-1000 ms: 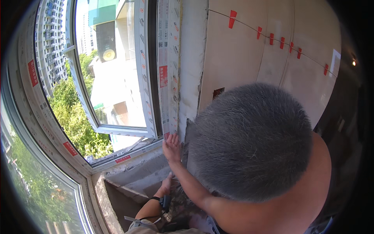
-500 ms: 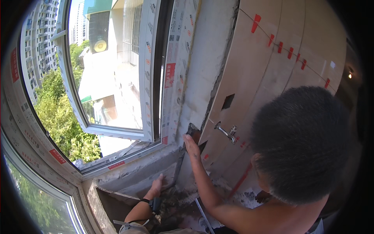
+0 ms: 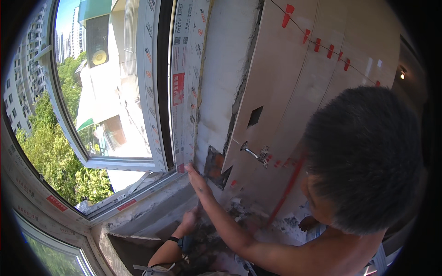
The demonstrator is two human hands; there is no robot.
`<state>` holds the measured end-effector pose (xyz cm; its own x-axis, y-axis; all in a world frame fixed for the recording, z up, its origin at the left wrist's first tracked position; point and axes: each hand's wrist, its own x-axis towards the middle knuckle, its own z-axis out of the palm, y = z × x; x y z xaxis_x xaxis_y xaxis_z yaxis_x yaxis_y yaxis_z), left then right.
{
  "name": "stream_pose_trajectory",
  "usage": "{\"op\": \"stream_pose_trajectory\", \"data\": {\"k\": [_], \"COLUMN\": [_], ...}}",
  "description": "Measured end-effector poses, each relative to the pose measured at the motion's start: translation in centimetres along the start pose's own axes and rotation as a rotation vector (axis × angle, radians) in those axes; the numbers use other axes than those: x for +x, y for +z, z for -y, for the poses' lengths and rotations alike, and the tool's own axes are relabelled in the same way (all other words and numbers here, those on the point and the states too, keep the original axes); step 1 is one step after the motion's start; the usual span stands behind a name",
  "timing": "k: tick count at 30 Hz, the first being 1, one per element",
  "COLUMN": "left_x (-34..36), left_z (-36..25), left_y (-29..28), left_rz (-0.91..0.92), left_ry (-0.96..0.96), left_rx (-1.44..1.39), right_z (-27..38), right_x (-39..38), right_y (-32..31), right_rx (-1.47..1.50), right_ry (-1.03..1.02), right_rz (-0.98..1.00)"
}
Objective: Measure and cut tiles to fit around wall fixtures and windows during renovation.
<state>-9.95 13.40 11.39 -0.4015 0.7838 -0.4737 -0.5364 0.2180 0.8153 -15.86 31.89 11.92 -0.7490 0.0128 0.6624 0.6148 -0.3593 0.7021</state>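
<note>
Low grey wall (image 3: 163,216) lies below the window frame (image 3: 185,106), near my left hand (image 3: 188,221); fingers spread or curled, I cannot tell.

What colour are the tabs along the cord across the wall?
The tabs are red; head view.

from here i'm counting seven red clips (image 3: 330,51) strung up, one chrome tap (image 3: 254,153), one open sash (image 3: 153,92), one lit bulb (image 3: 403,75), one co-worker (image 3: 361,170).

Left of the person's fingers (image 3: 194,214), a sunlit window (image 3: 148,83) stands open; right of them rises a beige wall (image 3: 281,92), a bulb (image 3: 402,75) glowing farther right.
</note>
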Motion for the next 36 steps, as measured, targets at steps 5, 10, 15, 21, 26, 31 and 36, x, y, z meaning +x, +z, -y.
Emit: {"op": "stream_pose_trajectory", "data": {"k": [5, 10, 15, 21, 26, 31, 36], "left_x": [-1.9, -1.1, 0.2, 3.6, 7.1, 7.5, 8.9], "left_z": [1.3, 1.3, -5.8, -10.4, -11.2, -10.6, -7.0], "left_y": [-3.0, -4.1, -0.2, 0.7, 3.1, 4.7, 2.9], "left_rz": [-0.179, -0.156, -0.096, -0.116, -0.056, 0.011, -0.002], "left_ry": [-0.094, 0.083, 0.371, 0.558, 0.646, 0.536, 0.532], "left_rx": [-0.134, 0.006, 0.002, 0.253, 0.314, 0.298, 0.489], "right_z": [-4.9, -9.3, -6.5, -16.6, -32.3, -38.6, -41.2], "right_x": [-1.0, -9.2, -30.3, -33.9, -27.2, -24.7, -24.3], "right_y": [-1.5, -1.7, 1.0, -0.8, -3.8, -5.7, -6.8], "right_rx": [-0.240, 0.064, 0.387, 0.230, 0.346, 0.453, 0.522], "right_ry": [-0.465, -0.732, -0.526, -0.487, -0.604, -0.617, -0.627], "right_rz": [-0.174, -0.217, -0.180, -0.216, -0.124, -0.048, -0.004]}}
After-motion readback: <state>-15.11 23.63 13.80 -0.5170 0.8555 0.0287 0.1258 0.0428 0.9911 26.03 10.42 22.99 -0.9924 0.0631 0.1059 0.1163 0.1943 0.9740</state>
